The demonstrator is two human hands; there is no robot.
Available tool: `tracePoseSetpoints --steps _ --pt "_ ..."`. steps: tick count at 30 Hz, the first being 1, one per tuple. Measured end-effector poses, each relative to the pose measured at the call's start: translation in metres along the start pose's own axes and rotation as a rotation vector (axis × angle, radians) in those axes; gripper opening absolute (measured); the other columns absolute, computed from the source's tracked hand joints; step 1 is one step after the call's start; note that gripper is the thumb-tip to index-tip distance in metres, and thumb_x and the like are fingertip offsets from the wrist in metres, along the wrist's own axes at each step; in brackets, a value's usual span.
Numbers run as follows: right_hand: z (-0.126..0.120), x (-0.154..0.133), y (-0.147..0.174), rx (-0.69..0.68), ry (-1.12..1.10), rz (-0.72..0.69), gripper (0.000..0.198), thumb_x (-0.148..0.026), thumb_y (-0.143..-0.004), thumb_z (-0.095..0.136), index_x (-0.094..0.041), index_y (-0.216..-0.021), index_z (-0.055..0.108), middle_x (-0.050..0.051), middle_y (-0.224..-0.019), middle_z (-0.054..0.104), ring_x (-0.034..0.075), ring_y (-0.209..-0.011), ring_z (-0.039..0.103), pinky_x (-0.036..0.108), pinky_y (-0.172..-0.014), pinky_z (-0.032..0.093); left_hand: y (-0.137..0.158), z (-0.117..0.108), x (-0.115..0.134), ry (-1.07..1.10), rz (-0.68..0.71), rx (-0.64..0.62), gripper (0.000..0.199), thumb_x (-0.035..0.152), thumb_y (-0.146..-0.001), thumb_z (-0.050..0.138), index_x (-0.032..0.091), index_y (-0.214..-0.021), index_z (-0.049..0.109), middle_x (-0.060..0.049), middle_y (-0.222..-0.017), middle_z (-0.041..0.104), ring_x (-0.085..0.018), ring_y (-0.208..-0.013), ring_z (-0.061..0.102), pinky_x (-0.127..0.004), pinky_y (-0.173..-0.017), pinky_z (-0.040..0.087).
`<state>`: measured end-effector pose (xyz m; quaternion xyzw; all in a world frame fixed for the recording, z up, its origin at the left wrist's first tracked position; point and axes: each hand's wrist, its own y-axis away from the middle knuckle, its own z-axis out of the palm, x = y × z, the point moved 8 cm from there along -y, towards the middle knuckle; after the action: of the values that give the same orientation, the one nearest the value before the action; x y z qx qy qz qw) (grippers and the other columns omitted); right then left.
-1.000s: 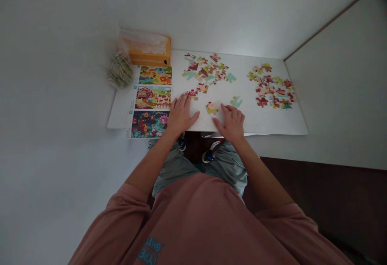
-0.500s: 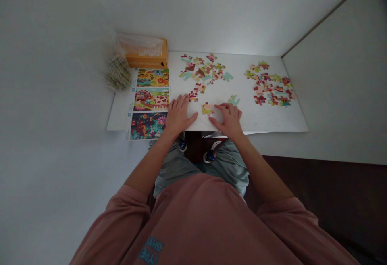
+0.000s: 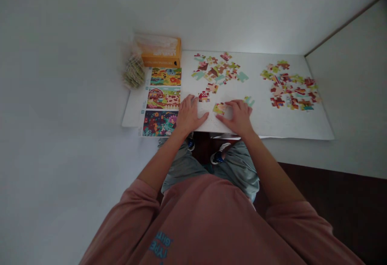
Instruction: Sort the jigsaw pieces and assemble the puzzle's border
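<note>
My left hand (image 3: 189, 115) rests flat on the white tabletop with its thumb spread away from the fingers. Its fingertips are beside a red barn puzzle piece (image 3: 204, 96). My right hand (image 3: 240, 116) is curled, with thumb and index finger at the edges of a green and pink puzzle piece (image 3: 219, 108) that lies on the table. A pale teal and green puzzle piece (image 3: 249, 101) sits just beyond my right fingers, partly hidden by them. Three picture cards lie left of my left hand; the middle farm card (image 3: 163, 98) shows a red barn and a cow.
Behind my hands lies a loose group of puzzle pieces (image 3: 222, 71). Another heap of pieces (image 3: 292, 89) spreads over the right side of the white table (image 3: 287, 126). An orange box (image 3: 163, 60) and a plastic bag of pieces (image 3: 134, 72) stand at the back left, near the wall.
The whole view has shifted, so the table and everything on it appear further right. Both hands stay at nearly the same places on the table, with the right still at the green and pink piece.
</note>
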<state>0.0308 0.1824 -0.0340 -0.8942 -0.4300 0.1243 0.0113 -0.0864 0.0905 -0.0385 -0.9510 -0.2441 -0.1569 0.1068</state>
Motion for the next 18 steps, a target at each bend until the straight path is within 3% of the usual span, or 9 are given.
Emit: tracePoseSetpoints --steps 10,14,18 --pt "0.026 0.017 -0.011 -0.167 -0.047 0.004 0.033 -0.039 -0.066 0.044 -0.032 -0.098 0.043 0.004 -0.099 0.041 0.023 -0.095 0.034 0.04 -0.077 0.024 0.003 -0.005 -0.001 -0.03 0.025 0.041 0.048 0.042 -0.071 0.035 0.021 -0.112 0.024 -0.004 -0.117 0.023 -0.02 -0.111 0.014 -0.034 -0.093 0.011" --pt "0.024 0.012 -0.008 -0.13 -0.075 -0.018 0.034 -0.036 -0.065 0.045 -0.03 -0.099 0.043 0.004 -0.096 0.044 0.022 -0.092 0.037 0.038 -0.076 0.026 0.003 -0.005 -0.002 -0.035 0.013 0.031 0.048 0.041 -0.07 0.035 0.02 -0.112 0.025 -0.005 -0.117 0.024 -0.02 -0.111 0.015 -0.034 -0.093 0.012" --pt "0.011 0.004 0.001 -0.001 -0.155 -0.05 0.032 -0.032 -0.068 0.043 -0.029 -0.1 0.042 0.003 -0.095 0.047 0.019 -0.082 0.044 0.037 -0.077 0.027 0.003 -0.003 -0.002 0.005 0.032 0.048 0.049 0.041 -0.069 0.037 0.02 -0.112 0.024 -0.006 -0.117 0.024 -0.021 -0.11 0.014 -0.036 -0.092 0.014"
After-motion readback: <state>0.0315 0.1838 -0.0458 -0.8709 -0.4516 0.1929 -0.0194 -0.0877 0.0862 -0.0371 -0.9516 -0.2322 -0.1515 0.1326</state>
